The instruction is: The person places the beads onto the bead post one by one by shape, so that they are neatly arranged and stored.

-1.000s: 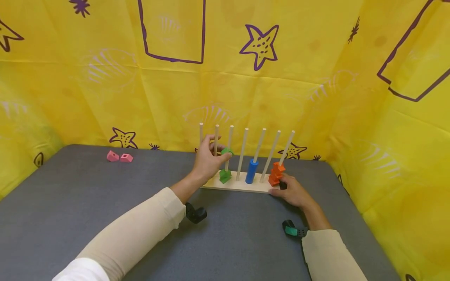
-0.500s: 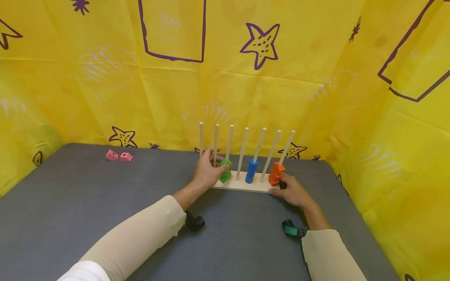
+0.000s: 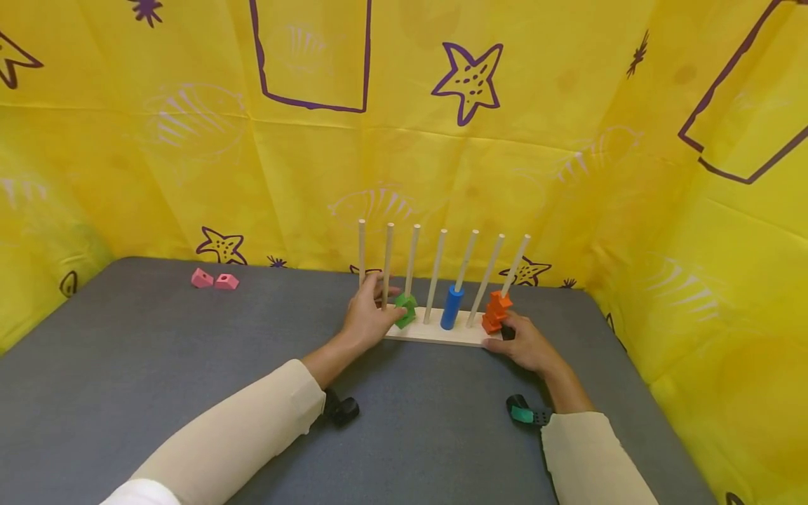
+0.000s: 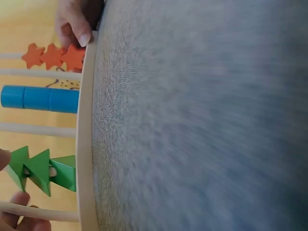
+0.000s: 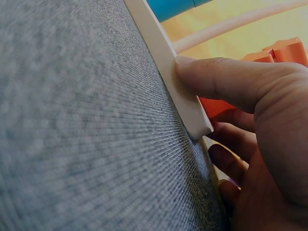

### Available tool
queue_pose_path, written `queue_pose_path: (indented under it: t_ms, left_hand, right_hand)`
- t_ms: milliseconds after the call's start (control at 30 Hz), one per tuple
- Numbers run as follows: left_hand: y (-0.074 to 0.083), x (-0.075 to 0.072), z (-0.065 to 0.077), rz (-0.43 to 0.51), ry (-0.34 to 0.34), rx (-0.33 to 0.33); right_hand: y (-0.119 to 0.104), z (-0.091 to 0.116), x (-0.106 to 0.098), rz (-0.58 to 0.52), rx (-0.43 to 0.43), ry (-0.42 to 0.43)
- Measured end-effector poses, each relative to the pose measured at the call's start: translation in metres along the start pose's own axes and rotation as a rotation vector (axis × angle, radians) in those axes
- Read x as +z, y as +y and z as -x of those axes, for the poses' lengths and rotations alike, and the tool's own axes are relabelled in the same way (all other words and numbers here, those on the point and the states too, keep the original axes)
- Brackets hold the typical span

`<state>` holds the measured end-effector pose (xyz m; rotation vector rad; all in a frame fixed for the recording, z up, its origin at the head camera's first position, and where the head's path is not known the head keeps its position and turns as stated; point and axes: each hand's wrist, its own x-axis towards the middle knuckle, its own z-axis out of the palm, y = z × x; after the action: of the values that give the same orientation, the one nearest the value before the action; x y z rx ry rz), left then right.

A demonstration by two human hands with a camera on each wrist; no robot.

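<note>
A wooden peg stand [image 3: 435, 333] with several upright pegs stands on the grey table. My left hand [image 3: 367, 315] is at its left part, thumb and fingertips about the topmost green triangular block [image 4: 19, 167]. Three such green blocks [image 3: 406, 312] sit stacked on one peg, down at the base. My right hand [image 3: 527, 344] grips the stand's right end, its thumb [image 5: 211, 77] on the base's edge and its fingers behind. Beside that hand, orange star blocks [image 3: 496, 313] fill the rightmost peg. Blue cylinders [image 3: 452, 308] are stacked on another peg.
Two pink blocks [image 3: 214, 280] with holes lie at the table's back left. A yellow patterned cloth [image 3: 404, 161] hangs behind and at the sides of the grey table [image 3: 429, 428]. Black wrist-worn devices [image 3: 529, 412] show below both hands.
My left hand has brought the green triangular block down its peg onto the other green blocks, and the hand has moved lower with it. The right hand stays on the stand's end.
</note>
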<state>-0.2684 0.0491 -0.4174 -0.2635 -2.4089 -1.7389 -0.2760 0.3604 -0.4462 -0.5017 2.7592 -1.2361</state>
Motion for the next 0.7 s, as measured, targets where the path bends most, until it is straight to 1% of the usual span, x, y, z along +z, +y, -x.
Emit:
queue_pose_path:
  t_ms: [167, 300, 400, 433, 600, 633, 667, 700]
  left_hand:
    - [0.003, -0.014, 0.011, -0.034, -0.053, 0.003]
    - [0.005, -0.033, 0.02, -0.056, -0.068, 0.043]
    - [0.005, -0.048, 0.023, -0.073, -0.057, 0.063]
    - [0.004, -0.054, 0.023, -0.081, -0.05, 0.062]
    - [-0.006, -0.084, 0.022, -0.116, -0.013, 0.03]
    - [-0.008, -0.091, 0.021, -0.123, -0.004, 0.024]
    - [-0.01, -0.098, 0.021, -0.125, 0.006, 0.02]
    - [-0.012, -0.104, 0.02, -0.125, 0.019, 0.016]
  right_hand:
    - [0.002, 0.0, 0.0, -0.008, -0.005, 0.001]
    - [0.001, -0.001, 0.0, -0.011, -0.01, 0.006]
    - [-0.002, 0.0, -0.002, -0.001, -0.017, 0.019]
    - [-0.009, 0.002, -0.003, -0.001, -0.017, 0.021]
    - [-0.01, 0.002, -0.002, 0.026, -0.014, 0.024]
    - [-0.009, 0.002, -0.002, 0.034, -0.017, 0.024]
    - [-0.003, 0.0, -0.001, 0.04, -0.02, 0.024]
    - [-0.003, 0.001, -0.001, 0.043, -0.024, 0.023]
